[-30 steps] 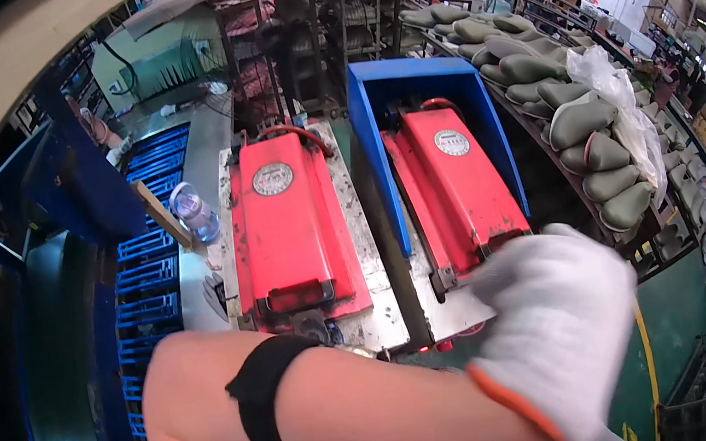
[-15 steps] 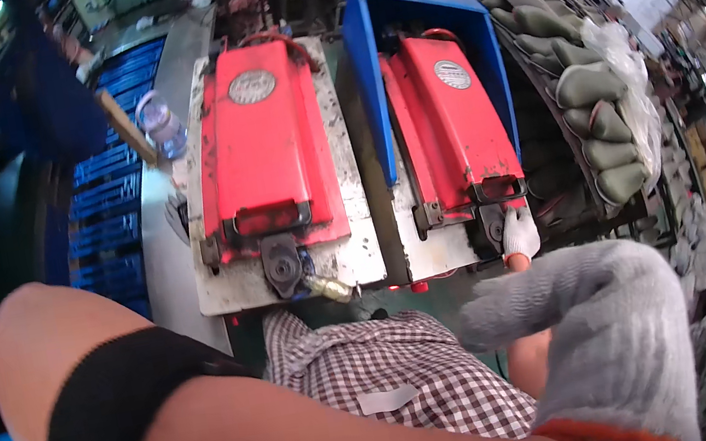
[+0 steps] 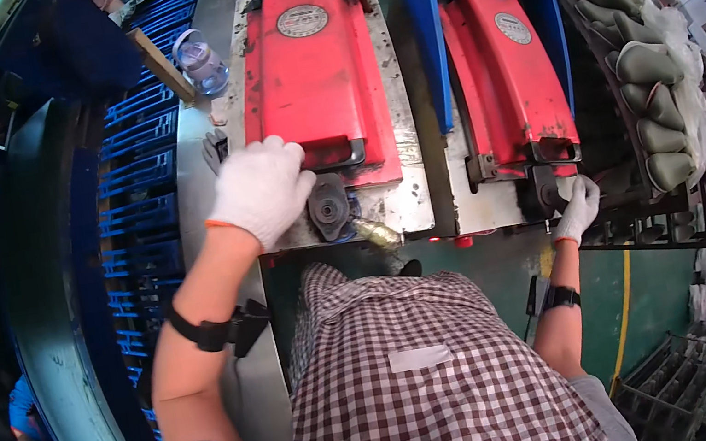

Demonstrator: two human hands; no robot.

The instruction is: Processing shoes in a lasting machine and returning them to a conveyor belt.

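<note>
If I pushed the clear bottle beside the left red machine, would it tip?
The bottle might tip, since it looks taller than wide. It could then roll because its sides look rounded. Its shiny surface may be slippery.

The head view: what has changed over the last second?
The left hand swung leftward, from in front of the right cover to the handle of the left cover; its grip is unclear. The right hand stays by the right cover's front. Covers and bottle stayed put.
</note>
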